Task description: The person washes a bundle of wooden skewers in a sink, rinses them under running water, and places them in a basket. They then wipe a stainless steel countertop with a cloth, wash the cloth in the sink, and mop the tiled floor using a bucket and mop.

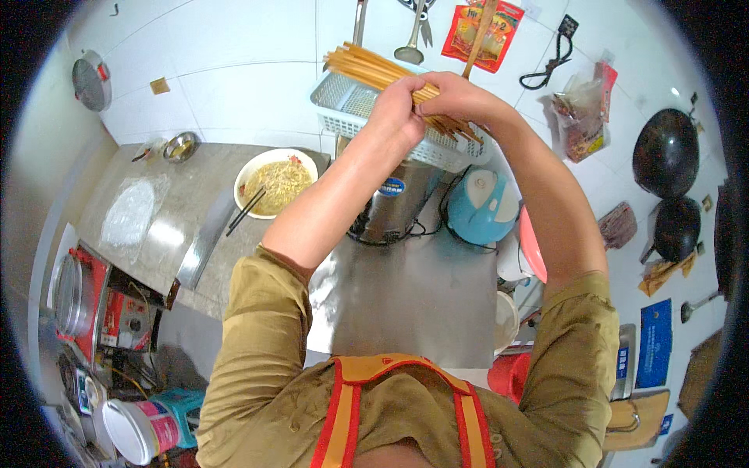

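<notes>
Both hands grip one thick bundle of wooden chopsticks, which slants down from upper left to lower right. My left hand is closed around the middle of the bundle. Right beside it, my right hand wraps the same chopsticks from the other side. Under the bundle is a pale blue plastic basket with perforated walls. The basket is above a stainless steel container bearing a blue label. My hands and forearms hide part of the basket and of the chopsticks.
Left of my arm stands a bowl of noodles with dark chopsticks across its rim. A blue and white appliance sits right of the steel container. Ladles, a red packet and woks hang on the tiled wall.
</notes>
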`<state>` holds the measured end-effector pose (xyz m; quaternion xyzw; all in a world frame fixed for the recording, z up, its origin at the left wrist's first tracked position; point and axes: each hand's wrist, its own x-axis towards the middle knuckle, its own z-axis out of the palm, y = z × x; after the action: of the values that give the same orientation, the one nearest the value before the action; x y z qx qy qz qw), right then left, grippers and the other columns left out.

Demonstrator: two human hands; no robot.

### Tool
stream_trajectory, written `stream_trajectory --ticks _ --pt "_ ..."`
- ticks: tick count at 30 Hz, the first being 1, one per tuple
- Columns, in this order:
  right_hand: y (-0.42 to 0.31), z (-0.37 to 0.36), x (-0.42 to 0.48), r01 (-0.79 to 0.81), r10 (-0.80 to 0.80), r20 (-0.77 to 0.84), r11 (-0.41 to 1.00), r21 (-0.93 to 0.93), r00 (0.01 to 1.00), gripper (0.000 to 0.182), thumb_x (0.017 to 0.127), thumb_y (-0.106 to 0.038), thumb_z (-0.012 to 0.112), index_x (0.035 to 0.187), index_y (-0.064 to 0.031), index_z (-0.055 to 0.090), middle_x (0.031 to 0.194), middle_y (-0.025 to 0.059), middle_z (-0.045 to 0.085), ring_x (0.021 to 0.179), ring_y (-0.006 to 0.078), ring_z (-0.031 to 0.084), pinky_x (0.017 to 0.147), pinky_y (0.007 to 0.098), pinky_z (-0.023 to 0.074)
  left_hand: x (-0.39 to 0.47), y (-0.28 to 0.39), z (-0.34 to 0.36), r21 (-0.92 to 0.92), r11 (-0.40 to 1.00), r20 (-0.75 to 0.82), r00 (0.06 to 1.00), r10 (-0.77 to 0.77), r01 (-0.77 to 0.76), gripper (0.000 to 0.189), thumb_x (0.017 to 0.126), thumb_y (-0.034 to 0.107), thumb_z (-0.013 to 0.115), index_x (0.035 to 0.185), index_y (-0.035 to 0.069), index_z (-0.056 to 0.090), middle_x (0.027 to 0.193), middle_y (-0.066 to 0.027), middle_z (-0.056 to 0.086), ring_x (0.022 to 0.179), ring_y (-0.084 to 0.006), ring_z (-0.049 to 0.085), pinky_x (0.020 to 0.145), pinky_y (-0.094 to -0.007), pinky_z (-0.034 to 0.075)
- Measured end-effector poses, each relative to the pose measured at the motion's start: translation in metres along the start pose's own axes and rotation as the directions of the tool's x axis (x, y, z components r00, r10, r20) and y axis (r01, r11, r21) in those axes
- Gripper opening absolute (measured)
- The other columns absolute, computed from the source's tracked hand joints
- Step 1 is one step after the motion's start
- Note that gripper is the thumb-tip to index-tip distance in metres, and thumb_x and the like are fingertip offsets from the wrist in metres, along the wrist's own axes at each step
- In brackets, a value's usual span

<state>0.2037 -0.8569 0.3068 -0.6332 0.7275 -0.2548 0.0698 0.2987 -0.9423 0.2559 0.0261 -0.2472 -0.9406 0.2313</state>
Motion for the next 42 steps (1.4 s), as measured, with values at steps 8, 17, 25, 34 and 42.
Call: stream_trajectory --ticks 8,17,25,34,42 --pt "0.033 0.021 0.041 -0.128 0.118 0.135 0.989 0.069 0.984 0.038 0.071 -0.013 0.066 0.109 -0.0115 0.06 0.096 0.0054 0.065 0.086 0.0159 0.057 0.079 0.0303 0.0459 0.049 0.02 -0.056 0.375 0.927 0.193 0.978 -0.076 -0.002 0.024 0.085 0.009 0.045 0.103 -0.004 0.052 0.11 -0.0176 0.056 0.1 -0.0289 0.056 0.091 -0.0464 0.044" --pt "0.052 0.017 0.043 -0.178 0.215 0.187 0.964 -0.197 0.959 0.048 0.07 -0.002 0.063 0.116 -0.0134 0.058 0.096 0.003 0.064 0.09 0.0146 0.053 0.086 0.0294 0.043 0.013 0.059 -0.063 0.847 0.39 0.318 0.932 0.173 -0.361 0.027 0.084 0.007 0.058 0.107 -0.004 0.049 0.1 -0.0164 0.062 0.092 -0.0221 0.059 0.084 -0.032 0.048" --pt "0.05 0.033 0.008 -0.037 0.048 0.174 0.997 -0.066 0.984 0.048 0.077 -0.01 0.065 0.122 -0.0106 0.052 0.117 0.0108 0.055 0.109 0.0225 0.051 0.098 0.0328 0.0377 -0.037 0.063 -0.068 0.636 0.555 0.373 0.843 0.388 -0.537 0.032 0.083 0.005 0.049 0.109 -0.013 0.043 0.115 -0.0237 0.048 0.111 -0.0298 0.046 0.099 -0.041 0.037" --pt "0.0 0.035 -0.064 -0.048 -0.103 -0.399 0.935 -0.351 0.911 0.033 0.084 -0.018 0.058 0.115 -0.0076 0.056 0.117 0.0154 0.055 0.11 0.0318 0.051 0.095 0.0365 0.0385 -0.086 0.008 -0.03 0.322 0.81 0.395 0.847 0.355 -0.49 0.024 0.084 0.0 0.046 0.107 -0.008 0.053 0.101 -0.0141 0.06 0.095 -0.021 0.058 0.088 -0.0302 0.045" --pt "0.067 0.077 -0.301 -0.243 -0.077 -0.634 0.883 -0.402 0.77 0.035 0.083 -0.017 0.056 0.118 -0.0114 0.054 0.124 0.0129 0.051 0.112 0.0339 0.048 0.096 0.0405 0.038 -0.127 -0.144 -0.028 0.872 0.096 0.461 0.742 -0.487 -0.479 0.027 0.085 0.011 0.054 0.11 0.001 0.057 0.102 -0.0161 0.06 0.095 -0.0236 0.059 0.083 -0.0337 0.047"
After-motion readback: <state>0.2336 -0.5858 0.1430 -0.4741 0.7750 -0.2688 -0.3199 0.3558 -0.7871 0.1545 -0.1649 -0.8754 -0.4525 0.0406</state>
